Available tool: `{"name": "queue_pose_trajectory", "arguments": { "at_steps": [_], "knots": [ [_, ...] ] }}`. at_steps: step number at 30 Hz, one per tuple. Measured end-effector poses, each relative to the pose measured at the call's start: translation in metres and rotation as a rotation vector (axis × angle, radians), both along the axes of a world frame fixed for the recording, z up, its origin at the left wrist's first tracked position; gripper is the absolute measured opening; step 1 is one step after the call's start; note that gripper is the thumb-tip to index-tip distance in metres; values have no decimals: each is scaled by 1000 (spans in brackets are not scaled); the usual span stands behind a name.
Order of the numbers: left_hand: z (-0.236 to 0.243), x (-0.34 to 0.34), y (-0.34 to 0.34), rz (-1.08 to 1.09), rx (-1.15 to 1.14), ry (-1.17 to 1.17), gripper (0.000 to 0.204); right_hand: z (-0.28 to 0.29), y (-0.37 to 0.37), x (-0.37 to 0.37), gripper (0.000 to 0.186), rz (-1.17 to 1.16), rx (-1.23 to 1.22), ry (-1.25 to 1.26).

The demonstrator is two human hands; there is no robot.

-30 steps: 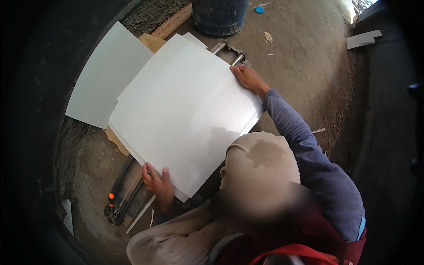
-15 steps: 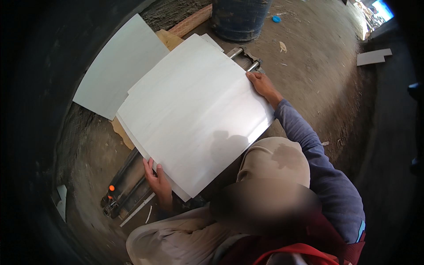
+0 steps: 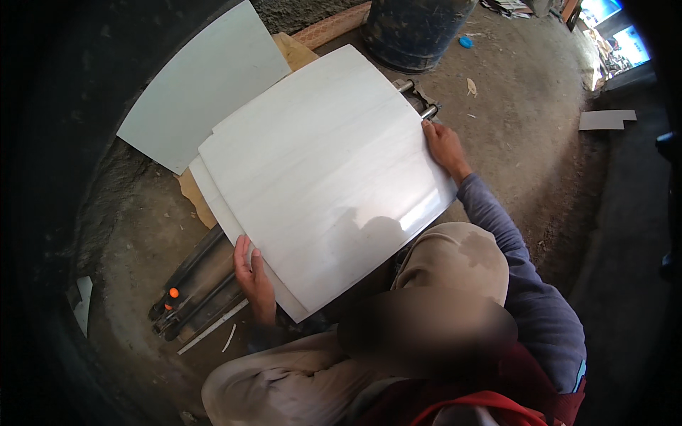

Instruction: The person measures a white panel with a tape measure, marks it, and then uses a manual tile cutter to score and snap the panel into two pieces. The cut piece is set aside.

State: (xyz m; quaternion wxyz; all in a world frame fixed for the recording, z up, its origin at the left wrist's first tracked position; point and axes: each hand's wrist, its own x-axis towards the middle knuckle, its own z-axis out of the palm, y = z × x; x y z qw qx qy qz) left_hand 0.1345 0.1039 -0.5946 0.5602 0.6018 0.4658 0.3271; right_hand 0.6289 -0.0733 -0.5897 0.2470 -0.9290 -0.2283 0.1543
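Observation:
Large white glossy tiles (image 3: 320,177) lie overlapped on a tile cutter, whose steel rails (image 3: 429,111) show at the upper right and dark bars (image 3: 197,260), with orange knobs (image 3: 173,292), at the lower left. My right hand (image 3: 444,149) grips the right edge of the upper tile. At the left edge my left hand (image 3: 253,277) rests against the tiles, fingers stretched and thumb apart. A strip of the lower tile shows along that left side. Another pale tile (image 3: 202,85) lies on brown cardboard (image 3: 192,195) behind them.
A dark drum (image 3: 415,32) stands at the back beside a blue lid (image 3: 465,42) and a wooden length (image 3: 320,32). An offcut (image 3: 604,119) lies at the right and a thin white strip (image 3: 213,326) near my left hand. My bent knees (image 3: 447,255) are close below the tiles.
The upper tile has shifted slightly up and right against the lower one, showing more of its left strip. My left fingers have straightened. The view has shifted too.

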Motion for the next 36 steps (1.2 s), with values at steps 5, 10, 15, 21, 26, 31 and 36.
{"name": "queue_pose_trajectory", "arguments": {
  "at_steps": [5, 10, 15, 21, 26, 31, 36],
  "knots": [
    [8, -7, -9, -203, 404, 518, 67, -1, 19, -26, 63, 229, -81, -546],
    [16, 1, -19, -300, 432, 692, 72, 7, 39, -26, 77, 314, -149, -670],
    [18, 7, -21, -281, 429, 716, 71, -13, 106, -12, 94, 329, -135, -599],
    [15, 7, -21, -286, 428, 748, 70, -25, 198, 32, 101, 310, -6, -492],
    [17, 9, -20, -279, 417, 758, 70, -22, 268, 65, 95, 366, -41, -461],
    [20, 8, -21, -285, 410, 746, 70, -23, 268, 60, 89, 313, 51, -345],
    [13, 4, -22, -278, 454, 739, 69, -15, 171, 14, 85, 351, -73, -504]
  ]
}}
